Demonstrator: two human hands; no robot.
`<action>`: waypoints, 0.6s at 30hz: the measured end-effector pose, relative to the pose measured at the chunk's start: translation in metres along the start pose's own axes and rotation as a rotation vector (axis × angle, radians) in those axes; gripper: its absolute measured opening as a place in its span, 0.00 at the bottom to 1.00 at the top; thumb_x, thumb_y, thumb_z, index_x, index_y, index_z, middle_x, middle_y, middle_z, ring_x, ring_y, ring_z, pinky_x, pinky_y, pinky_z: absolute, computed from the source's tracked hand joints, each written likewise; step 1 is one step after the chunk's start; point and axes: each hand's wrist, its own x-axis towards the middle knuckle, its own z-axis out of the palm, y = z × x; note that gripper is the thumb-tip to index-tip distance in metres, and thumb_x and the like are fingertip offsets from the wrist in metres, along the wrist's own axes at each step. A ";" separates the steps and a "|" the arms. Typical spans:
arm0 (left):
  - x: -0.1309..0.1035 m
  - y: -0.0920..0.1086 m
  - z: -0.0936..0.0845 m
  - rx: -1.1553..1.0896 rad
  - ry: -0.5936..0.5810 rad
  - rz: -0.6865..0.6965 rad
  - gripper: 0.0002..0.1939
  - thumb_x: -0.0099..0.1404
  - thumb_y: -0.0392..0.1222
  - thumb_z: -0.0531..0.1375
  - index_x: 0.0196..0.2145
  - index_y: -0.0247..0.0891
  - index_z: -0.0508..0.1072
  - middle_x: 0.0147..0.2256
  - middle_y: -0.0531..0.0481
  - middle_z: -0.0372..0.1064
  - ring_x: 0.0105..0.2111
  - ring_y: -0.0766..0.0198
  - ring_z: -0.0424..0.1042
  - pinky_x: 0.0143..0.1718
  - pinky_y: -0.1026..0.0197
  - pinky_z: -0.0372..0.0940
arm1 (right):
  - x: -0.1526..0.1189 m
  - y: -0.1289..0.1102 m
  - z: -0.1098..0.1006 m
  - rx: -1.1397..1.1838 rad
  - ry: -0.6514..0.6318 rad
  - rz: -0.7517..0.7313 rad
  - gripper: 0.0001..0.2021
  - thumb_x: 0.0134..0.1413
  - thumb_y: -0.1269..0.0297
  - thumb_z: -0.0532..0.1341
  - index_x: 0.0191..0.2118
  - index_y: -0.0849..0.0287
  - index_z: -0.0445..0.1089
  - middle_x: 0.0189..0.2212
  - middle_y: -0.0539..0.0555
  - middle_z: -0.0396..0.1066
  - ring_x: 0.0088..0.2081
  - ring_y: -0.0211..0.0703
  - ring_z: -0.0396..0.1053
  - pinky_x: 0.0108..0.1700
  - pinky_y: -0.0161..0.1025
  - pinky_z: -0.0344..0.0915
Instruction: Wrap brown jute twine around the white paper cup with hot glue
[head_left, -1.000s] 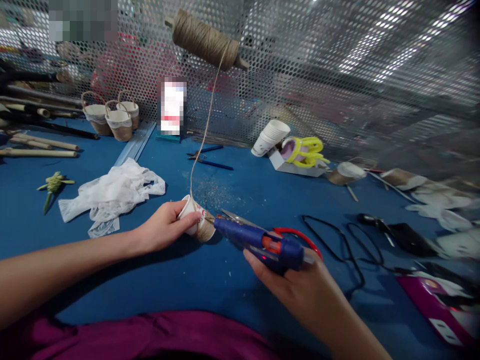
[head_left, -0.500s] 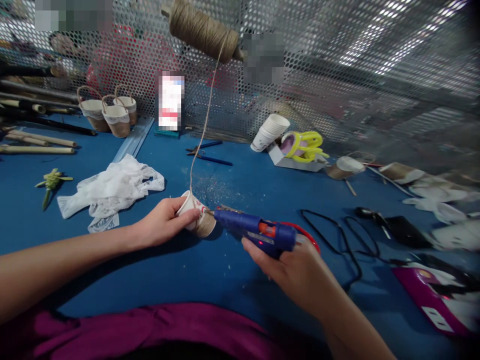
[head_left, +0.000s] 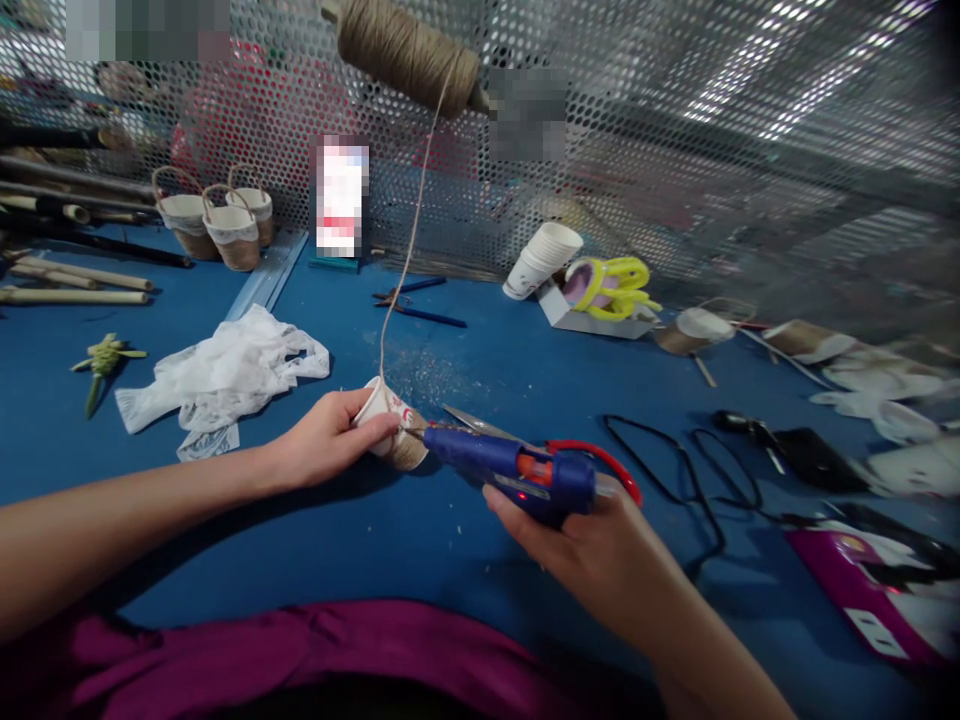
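Observation:
My left hand [head_left: 337, 437] is closed round a white paper cup [head_left: 403, 412] that lies tilted, its mouth to the upper left. Brown twine covers the cup's lower part. A strand of twine [head_left: 409, 250] runs from the cup up to a large spool [head_left: 405, 55]. In my right hand [head_left: 585, 530] is a blue glue gun [head_left: 510, 465] with a small red light lit. Its nozzle points left and meets or nearly meets the cup's side near my left thumb. Red-handled scissors [head_left: 615, 468] lie behind the glue gun, partly hidden by it.
White lace [head_left: 232, 375] lies left on the blue table [head_left: 420, 560]. Several twine-wrapped cups with handles [head_left: 232, 240] stand behind it. Pliers [head_left: 424, 312], stacked paper cups [head_left: 541, 260] and yellow-handled scissors [head_left: 611, 285] are farther back. A black cable [head_left: 675, 470] curls at right.
The glue gun's nozzle has shifted slightly left and down along the cup's side. More of the scissors' blades shows behind the gun. The left hand keeps its grip on the cup.

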 end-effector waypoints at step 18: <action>-0.001 0.002 -0.001 0.038 -0.001 -0.005 0.17 0.62 0.47 0.50 0.38 0.31 0.70 0.34 0.47 0.70 0.33 0.63 0.67 0.38 0.61 0.62 | 0.002 0.002 -0.003 -0.052 -0.019 -0.013 0.08 0.47 0.62 0.57 0.21 0.56 0.64 0.15 0.47 0.66 0.20 0.39 0.66 0.21 0.33 0.64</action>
